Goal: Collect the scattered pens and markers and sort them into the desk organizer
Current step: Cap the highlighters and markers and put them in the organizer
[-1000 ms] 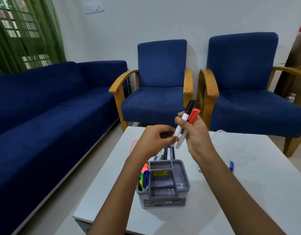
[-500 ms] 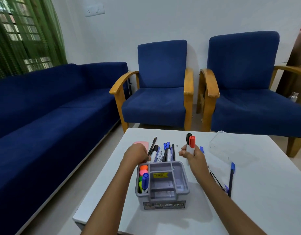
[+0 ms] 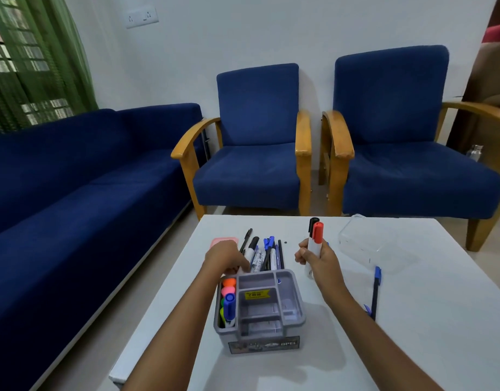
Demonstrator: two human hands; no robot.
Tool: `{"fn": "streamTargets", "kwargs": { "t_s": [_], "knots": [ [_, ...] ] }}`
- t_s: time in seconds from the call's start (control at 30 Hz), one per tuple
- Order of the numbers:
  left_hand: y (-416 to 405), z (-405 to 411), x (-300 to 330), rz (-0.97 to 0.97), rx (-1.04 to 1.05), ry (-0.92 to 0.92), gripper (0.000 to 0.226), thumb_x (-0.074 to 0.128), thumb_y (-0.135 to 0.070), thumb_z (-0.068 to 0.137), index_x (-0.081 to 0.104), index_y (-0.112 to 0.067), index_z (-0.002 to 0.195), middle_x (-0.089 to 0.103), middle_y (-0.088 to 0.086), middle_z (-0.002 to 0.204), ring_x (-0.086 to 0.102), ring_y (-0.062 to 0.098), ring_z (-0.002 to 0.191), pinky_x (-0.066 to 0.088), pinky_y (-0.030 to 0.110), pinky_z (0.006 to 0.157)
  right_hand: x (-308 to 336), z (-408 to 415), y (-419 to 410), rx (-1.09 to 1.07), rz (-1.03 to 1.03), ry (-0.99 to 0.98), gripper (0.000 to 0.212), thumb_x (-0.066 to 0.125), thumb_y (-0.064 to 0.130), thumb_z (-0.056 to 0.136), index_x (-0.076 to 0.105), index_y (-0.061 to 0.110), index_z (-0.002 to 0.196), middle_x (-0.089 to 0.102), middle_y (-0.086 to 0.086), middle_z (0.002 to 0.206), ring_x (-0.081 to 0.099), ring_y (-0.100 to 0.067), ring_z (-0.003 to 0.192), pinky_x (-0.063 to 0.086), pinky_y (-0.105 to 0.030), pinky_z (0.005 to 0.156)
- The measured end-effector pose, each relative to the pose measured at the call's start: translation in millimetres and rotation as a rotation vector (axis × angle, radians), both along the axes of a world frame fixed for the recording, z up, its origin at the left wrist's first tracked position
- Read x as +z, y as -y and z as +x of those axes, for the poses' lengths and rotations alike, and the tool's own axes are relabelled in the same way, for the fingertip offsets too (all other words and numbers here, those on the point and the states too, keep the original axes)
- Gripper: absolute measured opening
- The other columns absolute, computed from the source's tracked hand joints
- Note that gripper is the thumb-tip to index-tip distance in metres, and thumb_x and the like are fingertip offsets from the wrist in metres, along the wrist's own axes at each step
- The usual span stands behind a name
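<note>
A: Risking what here?

B: Gripping two markers [image 3: 314, 238] upright in the right hand [image 3: 318, 259], fingers wrapped tight around both; possibly dropping one while slotting the other. Left hand [image 3: 225, 256] reaching into the loose pen pile [image 3: 264, 253] just behind the grey organizer [image 3: 260, 331], fingers curled, pinch unclear; likely scattering pens.

A: Sitting where?

B: Resting on a white table [image 3: 412, 334], a blue pen [image 3: 375, 292] lying apart at right, a clear lid [image 3: 375, 244] beyond. Facing blue armchairs [image 3: 257, 136] and a sofa [image 3: 74, 179].
</note>
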State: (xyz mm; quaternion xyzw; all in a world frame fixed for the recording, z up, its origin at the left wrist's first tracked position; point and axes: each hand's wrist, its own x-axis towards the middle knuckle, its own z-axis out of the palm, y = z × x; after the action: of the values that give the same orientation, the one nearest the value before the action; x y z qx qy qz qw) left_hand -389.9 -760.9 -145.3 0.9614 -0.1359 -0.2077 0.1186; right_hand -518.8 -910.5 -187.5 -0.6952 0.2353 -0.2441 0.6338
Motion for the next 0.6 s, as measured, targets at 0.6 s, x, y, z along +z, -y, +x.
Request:
{"fn": "streamTargets", "kwargs": {
  "t_s": [0.6],
  "knots": [
    [48, -27, 41, -0.303, -0.355, -0.075, 0.033, 0.068, -0.032, 0.085, 0.067, -0.004, 0.102, 0.067, 0.005, 0.086, 0.062, 0.012, 0.07, 0.053, 0.021, 0.068, 33, 12, 19, -0.059, 0.343, -0.05, 0.038, 0.065, 0.035, 0.086, 0.054, 0.011, 0.114, 0.06, -0.007, 0.084, 0.058, -0.02, 0.071, 0.052, -0.029, 0.066]
  ]
}}
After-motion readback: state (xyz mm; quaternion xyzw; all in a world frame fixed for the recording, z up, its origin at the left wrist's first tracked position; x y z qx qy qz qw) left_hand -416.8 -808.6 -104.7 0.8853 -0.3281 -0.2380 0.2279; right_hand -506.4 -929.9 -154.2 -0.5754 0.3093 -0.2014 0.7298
